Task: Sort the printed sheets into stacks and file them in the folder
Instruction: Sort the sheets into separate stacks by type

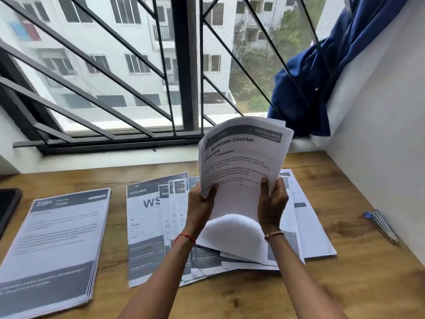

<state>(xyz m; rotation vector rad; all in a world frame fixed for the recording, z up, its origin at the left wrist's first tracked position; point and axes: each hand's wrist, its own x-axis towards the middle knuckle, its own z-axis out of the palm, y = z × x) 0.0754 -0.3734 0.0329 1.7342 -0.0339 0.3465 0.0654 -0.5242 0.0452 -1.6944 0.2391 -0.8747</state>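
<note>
I hold a bundle of printed sheets (241, 157) upright above the wooden desk (368, 284); its top page reads "Bathroom Counter Cleaning". My left hand (200, 203) grips the bundle's lower left edge and my right hand (272, 203) grips the lower right edge. The lower ends of the sheets curl toward me. Under my hands lies a fanned spread of printed sheets (147, 226) with headings such as "KITCHEN". A neat stack of sheets (57, 245) marked "2384" lies at the left. No folder is in view.
A dark flat device (8, 208) lies at the desk's left edge. A blue and metal clip (381, 224) rests near the right wall. Behind the desk is a barred window (184, 65), with a blue curtain (317, 77) bunched at its right.
</note>
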